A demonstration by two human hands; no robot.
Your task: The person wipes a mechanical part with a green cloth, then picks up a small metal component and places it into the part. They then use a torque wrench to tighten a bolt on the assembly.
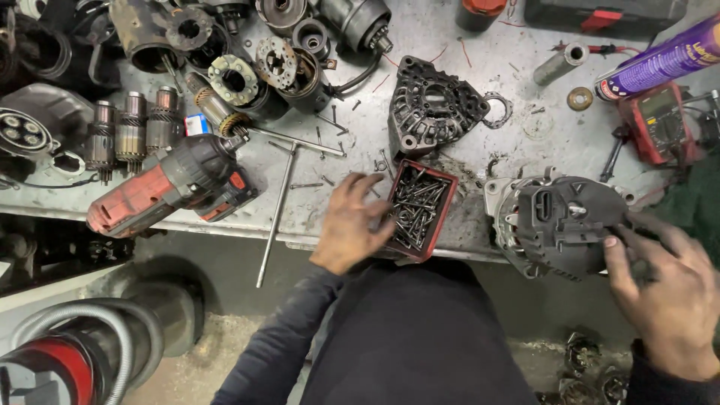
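Observation:
My left hand (pixel 352 221) rests at the left side of a small red tray (pixel 448 187) full of dark screws and bolts, fingers spread and reaching in among them. My right hand (pixel 667 289) holds the right edge of a grey alternator (pixel 559 221) with a black rear cover, which sits at the front edge of the metal bench (pixel 450 45). I cannot tell whether the left fingers pinch a screw.
A red and black power tool (pixel 169 187) lies at the left, with a long T-handle wrench (pixel 281 199) beside it. A black alternator end plate (pixel 431 105), several rotors and housings, a red multimeter (pixel 660 124) and a purple spray can (pixel 660 56) crowd the bench.

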